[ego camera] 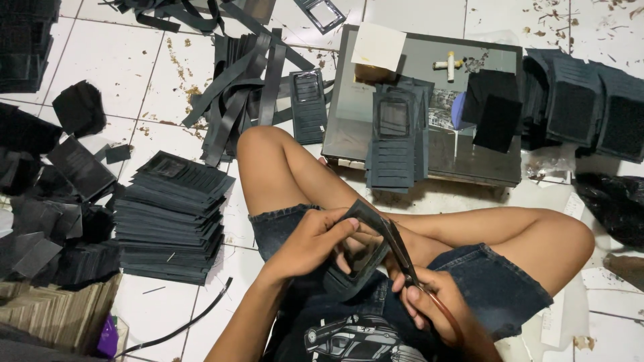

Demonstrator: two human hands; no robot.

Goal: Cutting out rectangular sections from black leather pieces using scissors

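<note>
I sit cross-legged on a tiled floor. My left hand (314,240) grips a black wallet piece (359,260) with a clear window, held over my lap. My right hand (435,303) holds a pair of scissors (401,249) by brown handles. The blades point up along the right edge of the wallet piece and touch it. Whether the blades are cutting into the edge I cannot tell.
A low grey work board (402,74) lies ahead with several black wallet pieces, a white card and a black cloth on it. A tall stack of black pieces (171,214) sits at my left. Black strips (235,87) and more piles lie around on the floor.
</note>
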